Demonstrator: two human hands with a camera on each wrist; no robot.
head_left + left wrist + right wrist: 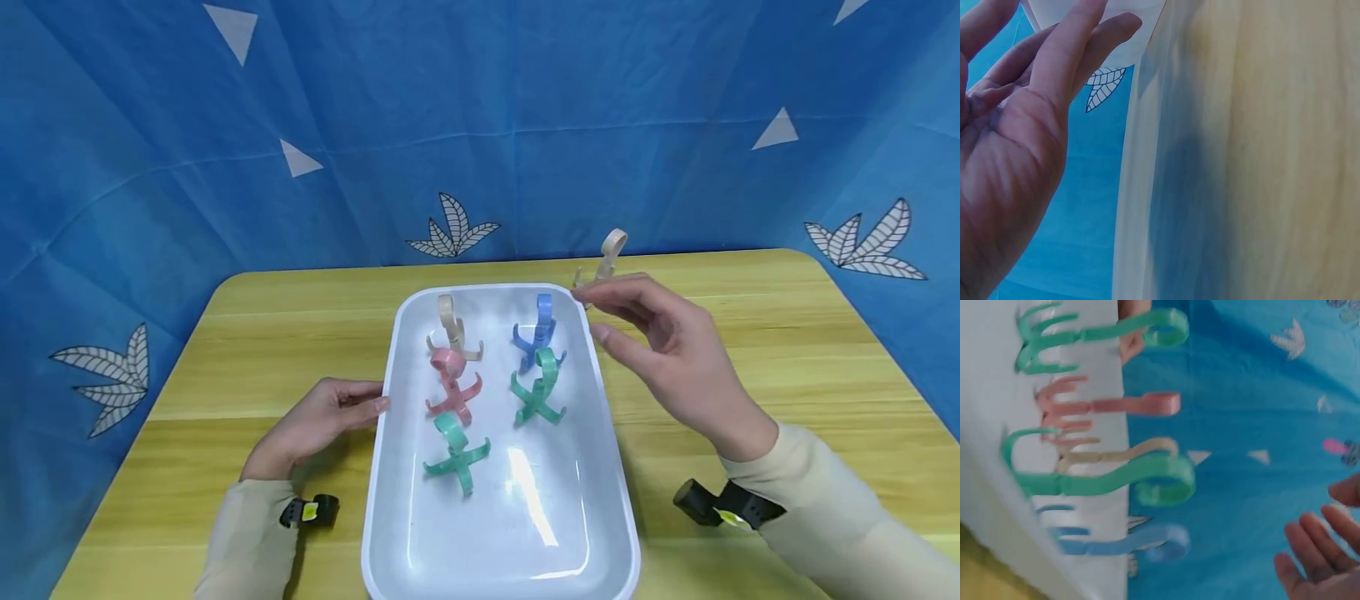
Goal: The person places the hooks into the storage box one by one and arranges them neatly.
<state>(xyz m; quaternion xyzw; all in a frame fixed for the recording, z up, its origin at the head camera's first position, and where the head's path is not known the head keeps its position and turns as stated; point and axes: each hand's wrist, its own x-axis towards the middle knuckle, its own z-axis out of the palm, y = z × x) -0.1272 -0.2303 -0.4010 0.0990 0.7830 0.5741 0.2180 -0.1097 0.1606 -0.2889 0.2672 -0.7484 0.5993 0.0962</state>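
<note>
A white tray [510, 533] holds several plastic claw hooks, each with curved prongs below and a curled loop on top. A beige hook [450, 325], a pink hook [452, 392] and a green hook [457, 462] stand in a left row. The right row has a blue hook [538, 333] and another green hook [537, 396]. My left hand [318, 425] touches the tray's left rim, its fingers fairly straight in the left wrist view. Past the top right corner, my right hand [675, 358] hovers with relaxed, empty fingers. Another beige hook [611, 250] stands behind them, its base partly hidden.
Under the tray is a wooden table [300, 333] with rounded back corners. A blue cloth [525, 83] with white triangles and leaf prints hangs behind its back edge. Black wrist cameras [307, 510] sit on both sleeves.
</note>
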